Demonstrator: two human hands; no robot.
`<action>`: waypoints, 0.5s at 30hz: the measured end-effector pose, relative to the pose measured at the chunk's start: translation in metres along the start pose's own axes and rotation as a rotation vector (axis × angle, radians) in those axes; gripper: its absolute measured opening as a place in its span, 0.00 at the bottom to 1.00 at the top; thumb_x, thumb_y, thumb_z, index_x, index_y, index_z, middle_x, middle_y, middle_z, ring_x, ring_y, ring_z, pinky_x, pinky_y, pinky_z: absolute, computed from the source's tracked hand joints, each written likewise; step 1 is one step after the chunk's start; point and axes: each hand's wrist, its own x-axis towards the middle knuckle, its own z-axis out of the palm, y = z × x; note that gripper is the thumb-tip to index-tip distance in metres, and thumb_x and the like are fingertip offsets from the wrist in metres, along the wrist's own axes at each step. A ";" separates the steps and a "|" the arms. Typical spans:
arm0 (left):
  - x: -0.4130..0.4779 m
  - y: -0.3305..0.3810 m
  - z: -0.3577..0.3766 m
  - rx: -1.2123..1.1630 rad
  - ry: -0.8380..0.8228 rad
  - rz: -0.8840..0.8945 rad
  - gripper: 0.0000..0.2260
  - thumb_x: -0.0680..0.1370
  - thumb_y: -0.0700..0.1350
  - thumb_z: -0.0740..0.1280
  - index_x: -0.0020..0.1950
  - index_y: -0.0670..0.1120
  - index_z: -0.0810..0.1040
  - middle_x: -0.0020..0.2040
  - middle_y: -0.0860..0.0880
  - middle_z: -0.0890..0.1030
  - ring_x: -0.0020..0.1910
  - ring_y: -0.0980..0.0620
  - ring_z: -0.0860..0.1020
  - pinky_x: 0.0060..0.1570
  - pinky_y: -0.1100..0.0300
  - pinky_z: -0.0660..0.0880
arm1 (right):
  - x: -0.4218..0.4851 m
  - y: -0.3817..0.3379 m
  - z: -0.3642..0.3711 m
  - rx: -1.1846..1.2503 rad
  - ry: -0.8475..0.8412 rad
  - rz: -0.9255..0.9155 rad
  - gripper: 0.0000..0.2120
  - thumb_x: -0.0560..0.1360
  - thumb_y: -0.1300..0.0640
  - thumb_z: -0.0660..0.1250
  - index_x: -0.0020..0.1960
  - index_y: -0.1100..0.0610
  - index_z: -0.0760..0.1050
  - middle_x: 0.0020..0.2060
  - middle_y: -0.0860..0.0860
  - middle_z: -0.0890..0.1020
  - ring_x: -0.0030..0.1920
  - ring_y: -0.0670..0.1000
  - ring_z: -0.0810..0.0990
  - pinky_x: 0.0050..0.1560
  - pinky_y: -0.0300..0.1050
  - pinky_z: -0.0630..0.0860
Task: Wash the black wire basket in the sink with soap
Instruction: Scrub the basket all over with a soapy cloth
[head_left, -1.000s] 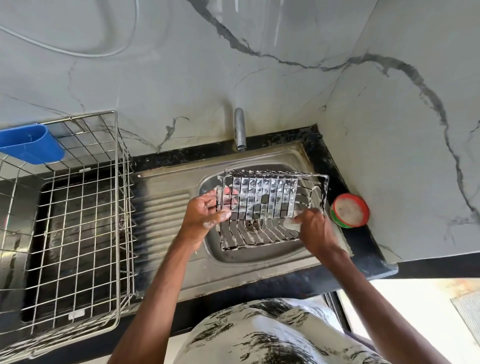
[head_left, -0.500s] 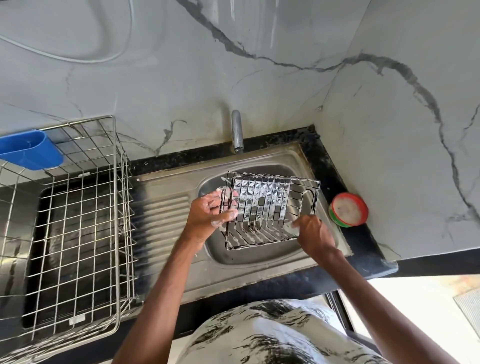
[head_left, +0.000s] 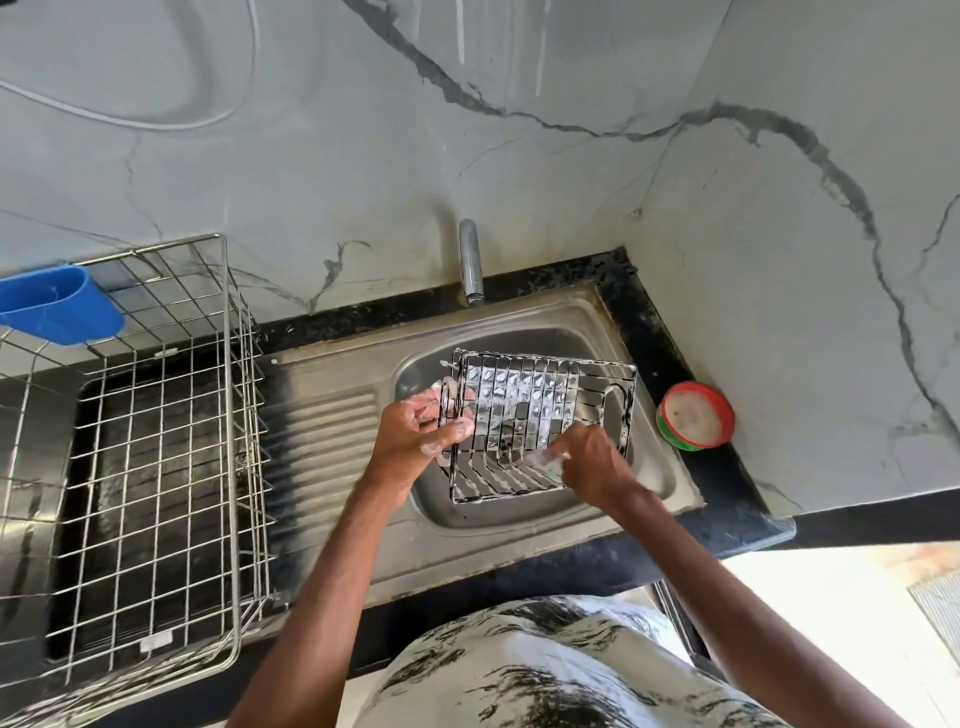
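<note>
The black wire basket is held over the bowl of the steel sink, tilted so its far side stands up and its open side faces the person. Soap film fills many cells of its grid and glints white. Whether its near edge touches the bottom of the bowl cannot be told.

The left hand grips the basket's left end, its fingers curled round the wire and its thumb laid over the front. Foam coats the fingers. The right hand is at the basket's near right part, its fingers bent and pinching a pale pad against the wires. The pad is small and sudsy, and its exact kind cannot be made out.

The tap stands at the far edge of the sink, above the bowl. The ribbed drainboard lies just left of the bowl. Right of the sink, on the black tabletop, sits a round red and green soap tub, open, with whitish paste inside. It stands near the basket's right end and apart from it.

On the left, a large steel wire rack stands on the tabletop beside the drainboard. A blue plastic holder hangs at its far left corner. A thin grey cable loops across the marble wall behind.
</note>
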 end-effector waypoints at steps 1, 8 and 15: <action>0.000 0.000 -0.001 -0.003 -0.006 0.005 0.51 0.53 0.58 0.81 0.71 0.37 0.72 0.68 0.38 0.78 0.66 0.34 0.79 0.71 0.45 0.74 | 0.001 0.007 -0.004 -0.027 0.013 0.070 0.16 0.76 0.74 0.60 0.55 0.61 0.82 0.57 0.56 0.84 0.40 0.45 0.82 0.27 0.30 0.72; 0.000 0.000 0.007 -0.062 -0.016 -0.035 0.38 0.51 0.60 0.76 0.55 0.41 0.76 0.53 0.44 0.81 0.47 0.57 0.82 0.50 0.65 0.77 | 0.002 -0.006 0.004 -0.027 0.028 0.058 0.19 0.74 0.74 0.60 0.61 0.65 0.79 0.57 0.62 0.83 0.43 0.53 0.86 0.32 0.38 0.81; 0.002 -0.020 0.006 -0.162 0.046 -0.063 0.36 0.53 0.58 0.77 0.58 0.47 0.77 0.59 0.42 0.82 0.48 0.53 0.81 0.31 0.69 0.75 | 0.019 -0.019 -0.003 0.157 0.282 0.101 0.10 0.79 0.69 0.61 0.57 0.66 0.79 0.44 0.62 0.84 0.27 0.44 0.76 0.22 0.34 0.67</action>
